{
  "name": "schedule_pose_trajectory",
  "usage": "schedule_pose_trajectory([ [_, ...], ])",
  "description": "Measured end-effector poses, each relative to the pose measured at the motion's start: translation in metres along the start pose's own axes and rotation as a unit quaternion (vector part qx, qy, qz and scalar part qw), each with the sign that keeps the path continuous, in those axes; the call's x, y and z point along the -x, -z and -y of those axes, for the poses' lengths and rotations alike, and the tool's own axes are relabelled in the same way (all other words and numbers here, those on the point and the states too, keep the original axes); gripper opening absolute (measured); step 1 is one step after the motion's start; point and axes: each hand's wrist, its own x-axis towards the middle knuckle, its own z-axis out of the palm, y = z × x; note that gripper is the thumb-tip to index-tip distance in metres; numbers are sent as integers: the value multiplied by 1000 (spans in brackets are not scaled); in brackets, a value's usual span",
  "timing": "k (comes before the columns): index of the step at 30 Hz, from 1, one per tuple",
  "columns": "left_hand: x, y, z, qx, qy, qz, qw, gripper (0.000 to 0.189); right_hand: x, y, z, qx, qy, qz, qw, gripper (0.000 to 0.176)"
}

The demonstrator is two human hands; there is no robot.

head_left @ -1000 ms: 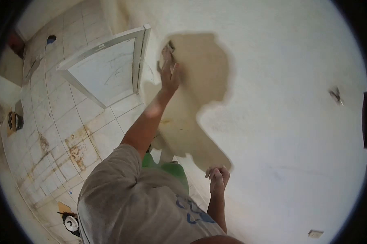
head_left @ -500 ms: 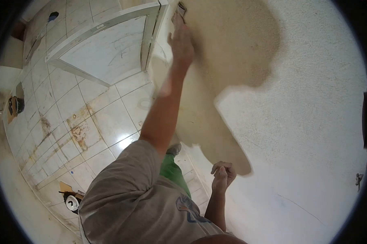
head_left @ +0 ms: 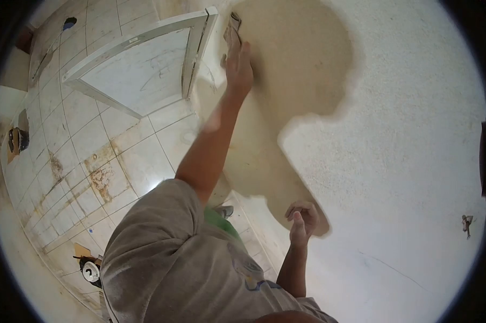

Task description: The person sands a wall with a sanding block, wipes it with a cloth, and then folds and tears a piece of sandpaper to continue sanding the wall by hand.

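Note:
My left hand [head_left: 238,72] is stretched up against the wall, its fingers pressed over a folded piece of sandpaper [head_left: 235,22]. A curled edge of the sheet sticks out past the fingertips. Around this hand the wall has a smooth beige patch [head_left: 302,59], which narrows into a strip running down to the right. Near the lower end of that strip is my right hand [head_left: 303,220], its fingers loosely curled and the thumb apart from them. Nothing shows in it.
A white-framed door panel [head_left: 138,67] stands left of my reaching arm. The stained tile floor [head_left: 130,156] spreads below it. A white round lid [head_left: 90,272] and a dark container [head_left: 19,140] are on the floor at the left. Rough white wall [head_left: 404,140] fills the right side.
My left hand has shifted slightly down and left with the sandpaper. The right hand has moved a little up and to the right, and its fingers have loosened.

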Motion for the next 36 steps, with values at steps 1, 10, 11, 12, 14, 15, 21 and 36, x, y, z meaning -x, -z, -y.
schedule_pose_trajectory([
  [1,25,-8,1,-28,-17,-1,999,58,-1,1,3,24,15,14,999,31],
  [10,153,-9,-36,-49,-130,82,987,83,-11,-30,34,20,120,130,984,25],
  [11,128,-9,-29,-73,-141,57,986,81,-9,-26,27,-1,145,79,986,27],
  [12,90,-15,-11,-80,-137,-22,987,70,-11,-21,26,-3,143,72,987,29],
  [14,24,-17,38,-194,-139,-28,971,55,-4,-3,27,-3,124,57,991,31],
  [15,7,-12,29,-197,-168,-78,963,53,1,2,27,4,127,53,990,33],
  [21,163,-22,-41,-124,-106,45,986,81,31,9,11,-86,39,24,995,34],
  [36,-23,5,-63,121,60,-72,988,47,92,23,14,-119,-9,-77,990,58],
])
